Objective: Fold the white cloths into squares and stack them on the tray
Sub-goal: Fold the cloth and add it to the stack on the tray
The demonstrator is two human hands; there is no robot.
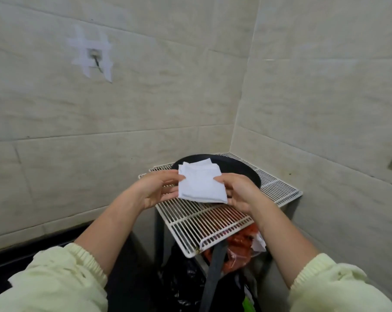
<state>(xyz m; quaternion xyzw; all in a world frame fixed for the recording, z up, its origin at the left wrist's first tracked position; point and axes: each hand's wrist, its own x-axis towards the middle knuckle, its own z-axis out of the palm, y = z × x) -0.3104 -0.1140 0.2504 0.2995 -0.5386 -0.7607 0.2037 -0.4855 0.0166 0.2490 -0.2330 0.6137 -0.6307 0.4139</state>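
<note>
A white cloth [200, 189], folded to a small square, is held in the air above the wire rack [213, 219]. My left hand [155, 190] pinches its left edge, thumb on top and fingers below. My right hand [237, 192] pinches its right edge the same way. Just behind it sits a round black tray [242, 168] with a stack of folded white cloths [201, 166] on its left part. The held cloth hides the near side of that stack.
The white wire rack stands in a corner between two tiled walls. Below it are black bags [181, 284], a red plastic bag [240, 244] and a dark strap [214, 273]. A taped patch [92, 56] is on the left wall.
</note>
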